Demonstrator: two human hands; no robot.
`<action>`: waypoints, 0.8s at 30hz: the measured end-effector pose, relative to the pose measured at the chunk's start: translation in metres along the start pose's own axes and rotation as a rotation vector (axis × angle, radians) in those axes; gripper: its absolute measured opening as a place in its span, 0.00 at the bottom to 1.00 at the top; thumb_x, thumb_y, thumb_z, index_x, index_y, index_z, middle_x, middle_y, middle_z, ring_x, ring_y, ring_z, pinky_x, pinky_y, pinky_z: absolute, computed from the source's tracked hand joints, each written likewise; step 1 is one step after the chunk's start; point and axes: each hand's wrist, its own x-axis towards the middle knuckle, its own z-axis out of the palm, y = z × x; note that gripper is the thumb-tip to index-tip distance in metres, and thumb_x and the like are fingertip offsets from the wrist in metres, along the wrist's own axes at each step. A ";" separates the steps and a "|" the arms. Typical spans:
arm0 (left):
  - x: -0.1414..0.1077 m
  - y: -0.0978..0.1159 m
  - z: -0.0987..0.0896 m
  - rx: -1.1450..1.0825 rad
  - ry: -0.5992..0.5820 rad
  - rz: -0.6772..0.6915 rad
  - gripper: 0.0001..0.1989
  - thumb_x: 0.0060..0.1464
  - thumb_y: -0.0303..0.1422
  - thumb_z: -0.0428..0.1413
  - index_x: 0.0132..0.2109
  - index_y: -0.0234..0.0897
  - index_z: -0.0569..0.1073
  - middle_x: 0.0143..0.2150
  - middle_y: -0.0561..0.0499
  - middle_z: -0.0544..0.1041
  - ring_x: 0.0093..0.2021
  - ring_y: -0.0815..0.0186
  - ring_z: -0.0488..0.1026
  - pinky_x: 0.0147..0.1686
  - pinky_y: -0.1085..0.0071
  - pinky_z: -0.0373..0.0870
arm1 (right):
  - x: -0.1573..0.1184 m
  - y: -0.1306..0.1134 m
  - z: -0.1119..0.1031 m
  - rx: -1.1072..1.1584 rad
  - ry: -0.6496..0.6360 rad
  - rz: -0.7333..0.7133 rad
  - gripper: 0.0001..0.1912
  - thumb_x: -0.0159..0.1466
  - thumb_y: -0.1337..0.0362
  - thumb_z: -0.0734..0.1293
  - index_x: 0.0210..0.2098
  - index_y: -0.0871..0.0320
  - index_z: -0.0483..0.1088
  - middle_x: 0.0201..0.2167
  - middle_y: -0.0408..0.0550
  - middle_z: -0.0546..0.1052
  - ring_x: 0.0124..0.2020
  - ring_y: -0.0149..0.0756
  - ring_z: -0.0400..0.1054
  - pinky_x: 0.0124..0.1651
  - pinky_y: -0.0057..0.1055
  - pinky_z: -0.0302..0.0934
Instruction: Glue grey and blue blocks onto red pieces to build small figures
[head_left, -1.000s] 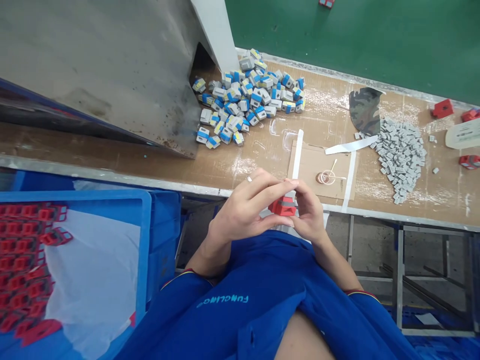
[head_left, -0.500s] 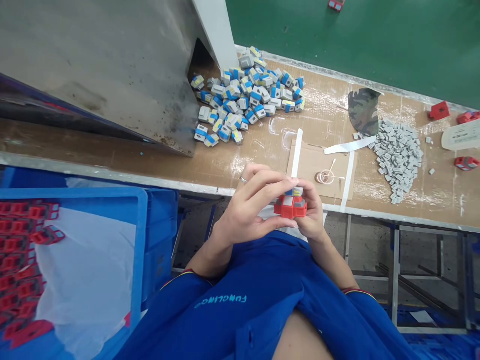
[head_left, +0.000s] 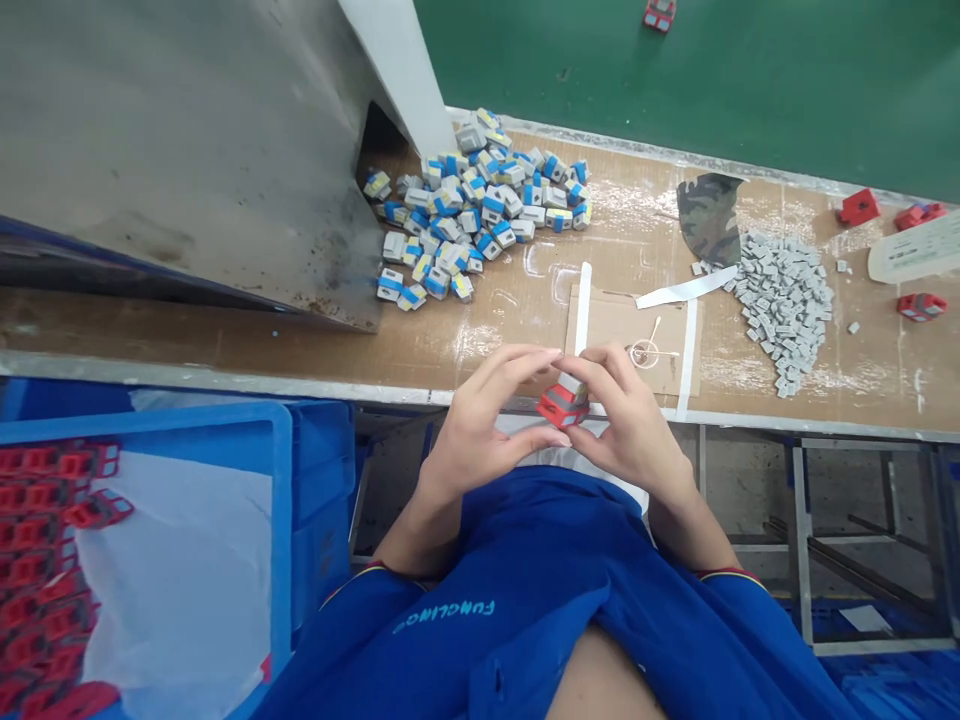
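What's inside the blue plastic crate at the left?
The blue plastic crate holds rows of red-and-grey plastic vehicle-shaped pieces, with a thin white sheet to their right. Whatever lies beneath the sheet is covered.

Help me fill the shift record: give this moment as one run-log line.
left hand: curled at red piece; right hand: holding red piece; red piece: grey block adjoining; blue crate: red parts inside

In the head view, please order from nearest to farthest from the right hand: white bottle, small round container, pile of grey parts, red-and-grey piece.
From the right hand:
1. Red-and-grey piece: held there.
2. Small round container: just beyond, on cardboard.
3. Pile of grey parts: farther right.
4. White bottle: far right.
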 end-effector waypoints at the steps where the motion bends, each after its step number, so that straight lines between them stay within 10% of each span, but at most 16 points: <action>1: -0.001 -0.002 0.003 -0.057 0.004 -0.052 0.37 0.58 0.50 0.70 0.70 0.44 0.74 0.60 0.41 0.80 0.53 0.58 0.82 0.53 0.62 0.83 | 0.001 -0.003 -0.001 -0.056 -0.021 0.009 0.28 0.70 0.67 0.71 0.68 0.50 0.67 0.50 0.51 0.73 0.45 0.41 0.76 0.49 0.40 0.78; 11: -0.001 -0.004 0.021 -0.650 0.076 -0.286 0.23 0.67 0.41 0.67 0.65 0.45 0.79 0.57 0.43 0.86 0.54 0.59 0.86 0.51 0.71 0.83 | 0.004 -0.001 0.001 -0.042 0.179 -0.111 0.32 0.73 0.59 0.73 0.73 0.51 0.62 0.57 0.56 0.82 0.53 0.46 0.80 0.57 0.45 0.78; 24: -0.004 -0.001 0.019 -0.456 0.100 -0.065 0.30 0.64 0.38 0.69 0.70 0.45 0.75 0.57 0.42 0.84 0.52 0.59 0.86 0.48 0.71 0.85 | 0.001 0.008 0.006 0.133 0.230 -0.156 0.29 0.71 0.60 0.75 0.69 0.48 0.69 0.55 0.56 0.81 0.57 0.49 0.78 0.56 0.47 0.79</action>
